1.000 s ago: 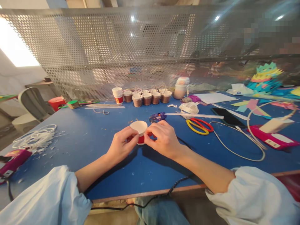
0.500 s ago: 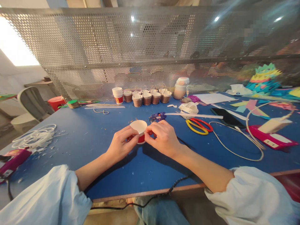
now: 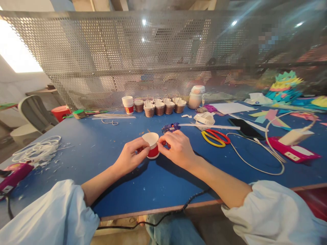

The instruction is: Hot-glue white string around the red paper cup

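A small paper cup (image 3: 153, 151), white inside with a red band, stands upright with its mouth up in front of me. My left hand (image 3: 133, 153) is closed on the cup's left side, thumb and fingers at the wall below the rim. On the opposite side, my right hand (image 3: 176, 146) pinches at the cup's right edge; the fingertips partly hide what they grip. Just behind the right hand lies a blue glue gun (image 3: 171, 127) with a long white glue stick (image 3: 212, 126). Red-and-yellow-handled scissors (image 3: 216, 137) rest to the right.
Several brown-wrapped cups (image 3: 159, 108) and a stack of paper cups (image 3: 127, 104) line the back of the blue table (image 3: 89, 170). A phone (image 3: 246, 128), a white cable and a pink power strip (image 3: 293, 153) lie right. White cord coils (image 3: 38, 148) lie left.
The view has shifted slightly. More of the cup's red wall shows between my hands, and the right fingertips have moved a little at its edge. Both hands stay at the cup.
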`<state>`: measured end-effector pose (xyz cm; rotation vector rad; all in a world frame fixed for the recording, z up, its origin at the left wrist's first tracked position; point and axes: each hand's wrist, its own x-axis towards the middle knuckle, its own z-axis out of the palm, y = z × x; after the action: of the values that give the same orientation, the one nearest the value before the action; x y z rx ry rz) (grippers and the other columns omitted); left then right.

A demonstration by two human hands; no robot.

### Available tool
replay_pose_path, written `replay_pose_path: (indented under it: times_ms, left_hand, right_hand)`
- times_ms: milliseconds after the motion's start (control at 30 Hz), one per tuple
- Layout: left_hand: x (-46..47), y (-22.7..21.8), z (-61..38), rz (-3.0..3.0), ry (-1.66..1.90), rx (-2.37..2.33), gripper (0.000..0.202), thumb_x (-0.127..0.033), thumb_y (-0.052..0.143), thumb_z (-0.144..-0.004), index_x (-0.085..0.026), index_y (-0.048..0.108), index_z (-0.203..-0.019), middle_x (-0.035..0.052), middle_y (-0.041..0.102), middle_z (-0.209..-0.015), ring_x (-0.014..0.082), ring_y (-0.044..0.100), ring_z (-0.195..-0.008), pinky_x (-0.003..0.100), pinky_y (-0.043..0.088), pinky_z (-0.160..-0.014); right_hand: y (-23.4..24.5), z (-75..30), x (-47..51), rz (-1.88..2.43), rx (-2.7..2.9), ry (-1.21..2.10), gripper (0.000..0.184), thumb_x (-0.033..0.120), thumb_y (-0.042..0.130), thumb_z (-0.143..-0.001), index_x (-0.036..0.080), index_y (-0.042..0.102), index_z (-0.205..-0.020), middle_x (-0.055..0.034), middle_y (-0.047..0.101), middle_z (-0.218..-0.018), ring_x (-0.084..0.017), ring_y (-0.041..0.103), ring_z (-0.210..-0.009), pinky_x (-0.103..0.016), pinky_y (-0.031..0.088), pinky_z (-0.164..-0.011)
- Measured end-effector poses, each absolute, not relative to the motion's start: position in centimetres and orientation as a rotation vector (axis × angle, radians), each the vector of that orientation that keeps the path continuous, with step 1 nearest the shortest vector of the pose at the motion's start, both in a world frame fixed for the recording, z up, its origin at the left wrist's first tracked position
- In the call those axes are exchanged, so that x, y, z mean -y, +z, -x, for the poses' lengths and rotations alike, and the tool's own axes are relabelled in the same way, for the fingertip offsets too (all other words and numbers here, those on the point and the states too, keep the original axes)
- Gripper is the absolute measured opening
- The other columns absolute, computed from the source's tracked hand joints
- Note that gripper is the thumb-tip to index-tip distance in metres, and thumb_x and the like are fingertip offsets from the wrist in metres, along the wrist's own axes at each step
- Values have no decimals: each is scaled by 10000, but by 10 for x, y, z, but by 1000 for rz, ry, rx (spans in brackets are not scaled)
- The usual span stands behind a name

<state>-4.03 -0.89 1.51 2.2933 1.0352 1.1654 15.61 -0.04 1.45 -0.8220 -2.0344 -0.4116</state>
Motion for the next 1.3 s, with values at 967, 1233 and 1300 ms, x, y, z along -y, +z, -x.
replay_pose_path:
  times_ms: [967,1233,1300]
  left_hand:
    - [-3,12,48,-2299,1141,-1027,141,-217,503,-837,-168,621,-779,24,613,-771,133,564,-694,234,449,-642]
    - [-4,12,49,-2367,1160,-987,170,-225,531,-857,-168,655,-756,36,612,-773,132,571,-699,236,449,-656]
    - [-3,12,49,-2378,1162,-985,171,-217,531,-853,-166,651,-742,35,608,-765,130,567,-692,236,444,-654]
  right_hand:
    - [5,-155,-3,873,2072,-238,92,132,562,-829,186,558,-755,18,615,-686,-109,511,-569,-270,386,-655]
    - [6,-154,-4,914,2017,-285,123,130,567,-797,195,536,-697,20,609,-652,-118,502,-572,-264,389,-653]
    - [6,-154,-4,919,2009,-294,127,126,570,-791,194,536,-689,20,608,-646,-118,501,-569,-262,387,-650]
